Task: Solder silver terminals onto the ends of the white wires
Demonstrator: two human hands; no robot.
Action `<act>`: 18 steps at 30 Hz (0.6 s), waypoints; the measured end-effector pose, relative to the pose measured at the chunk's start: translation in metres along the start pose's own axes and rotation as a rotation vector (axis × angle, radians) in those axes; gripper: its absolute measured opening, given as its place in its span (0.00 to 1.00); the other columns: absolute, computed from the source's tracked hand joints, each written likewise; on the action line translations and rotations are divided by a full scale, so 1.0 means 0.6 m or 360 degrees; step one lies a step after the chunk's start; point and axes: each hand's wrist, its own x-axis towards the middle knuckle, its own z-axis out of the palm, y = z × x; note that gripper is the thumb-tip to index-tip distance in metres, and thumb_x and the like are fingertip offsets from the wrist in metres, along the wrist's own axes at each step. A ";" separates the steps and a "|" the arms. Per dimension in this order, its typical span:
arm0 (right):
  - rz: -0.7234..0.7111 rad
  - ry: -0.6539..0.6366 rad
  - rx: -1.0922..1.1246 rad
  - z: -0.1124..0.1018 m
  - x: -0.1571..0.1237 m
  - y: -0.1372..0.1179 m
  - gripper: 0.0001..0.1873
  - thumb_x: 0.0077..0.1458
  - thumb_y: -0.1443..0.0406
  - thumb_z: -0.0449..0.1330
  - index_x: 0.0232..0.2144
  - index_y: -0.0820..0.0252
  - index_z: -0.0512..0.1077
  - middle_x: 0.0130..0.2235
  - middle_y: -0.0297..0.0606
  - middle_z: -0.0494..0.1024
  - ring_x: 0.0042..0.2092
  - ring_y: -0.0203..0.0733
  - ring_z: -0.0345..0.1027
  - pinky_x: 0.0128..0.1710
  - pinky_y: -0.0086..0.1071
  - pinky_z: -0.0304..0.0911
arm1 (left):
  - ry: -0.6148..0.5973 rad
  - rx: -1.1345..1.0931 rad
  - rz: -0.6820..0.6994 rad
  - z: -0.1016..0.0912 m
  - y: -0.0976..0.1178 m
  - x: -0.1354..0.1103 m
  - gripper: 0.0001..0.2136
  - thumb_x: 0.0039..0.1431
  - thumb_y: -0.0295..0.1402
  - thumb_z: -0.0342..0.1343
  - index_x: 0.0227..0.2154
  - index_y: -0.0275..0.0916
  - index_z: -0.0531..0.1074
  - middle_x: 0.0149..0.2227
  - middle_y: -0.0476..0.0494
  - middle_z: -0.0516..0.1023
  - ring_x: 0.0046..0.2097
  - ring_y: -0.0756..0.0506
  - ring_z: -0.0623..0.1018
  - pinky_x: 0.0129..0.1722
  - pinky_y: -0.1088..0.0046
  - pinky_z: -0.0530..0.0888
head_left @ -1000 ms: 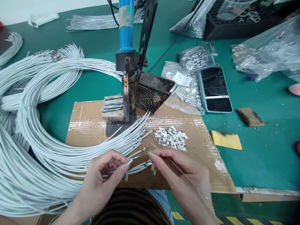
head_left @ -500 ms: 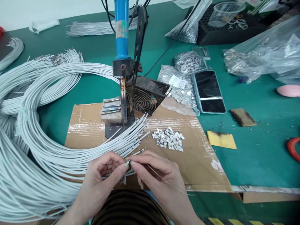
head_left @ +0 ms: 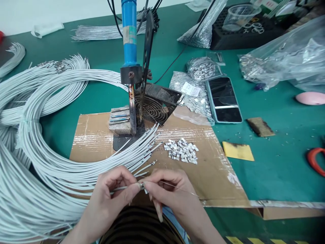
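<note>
My left hand (head_left: 109, 193) is closed in a pinch on a white cable (head_left: 121, 188) near its end. Against those fingertips, my right hand (head_left: 175, 191) pinches a small metal terminal (head_left: 143, 185) at the cable's tip; fingers partly cover it. A thin wire (head_left: 181, 189), like solder wire, also runs through my right hand. Just beyond my hands lie the loose ends of a coiled white cable bundle (head_left: 101, 166), one with a metal piece (head_left: 153, 162) on it. A pile of small metal terminals (head_left: 181, 150) rests on the cardboard (head_left: 213, 176).
A blue-handled soldering iron (head_left: 130, 44) stands upright over a small block (head_left: 119, 125), with a fan grille (head_left: 152, 105) behind. Bags of metal parts (head_left: 190, 91), a phone (head_left: 225, 100), a yellow sponge (head_left: 238, 151) and red-handled scissors (head_left: 315, 161) lie to the right.
Both hands have shifted slightly down and toward me, still pinched together. The metal piece at the fingertips shows more, and lower fingers of my right hand extend further down. The view has shifted slightly.
</note>
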 end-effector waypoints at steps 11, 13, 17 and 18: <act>-0.0464 0.0224 -0.0438 0.010 -0.012 -0.003 0.07 0.57 0.63 0.70 0.29 0.58 0.86 0.21 0.31 0.77 0.19 0.31 0.68 0.19 0.23 0.66 | 0.0144 0.0160 0.0091 0.012 -0.009 0.006 0.16 0.64 0.40 0.65 0.24 0.39 0.73 0.21 0.54 0.68 0.24 0.52 0.61 0.24 0.77 0.58; -0.0470 0.0296 -0.0436 0.015 -0.015 -0.010 0.06 0.56 0.64 0.71 0.27 0.57 0.86 0.21 0.30 0.76 0.19 0.30 0.67 0.19 0.22 0.65 | 0.0175 0.0211 0.0160 0.018 -0.008 0.004 0.15 0.65 0.38 0.64 0.24 0.39 0.73 0.20 0.55 0.67 0.23 0.52 0.60 0.23 0.77 0.58; -0.0326 0.0465 -0.0322 0.035 -0.016 -0.013 0.07 0.53 0.63 0.73 0.24 0.59 0.85 0.19 0.30 0.75 0.19 0.30 0.66 0.19 0.22 0.66 | 0.0361 0.0280 0.0283 0.035 -0.001 -0.004 0.13 0.65 0.34 0.63 0.24 0.40 0.74 0.19 0.55 0.69 0.23 0.52 0.63 0.24 0.77 0.60; -0.0296 0.0477 -0.0271 0.040 -0.014 -0.008 0.09 0.53 0.61 0.73 0.25 0.60 0.85 0.18 0.31 0.75 0.18 0.31 0.66 0.18 0.23 0.67 | 0.0408 0.0267 0.0298 0.039 0.001 -0.006 0.13 0.64 0.34 0.63 0.24 0.40 0.74 0.20 0.55 0.70 0.23 0.52 0.65 0.24 0.77 0.61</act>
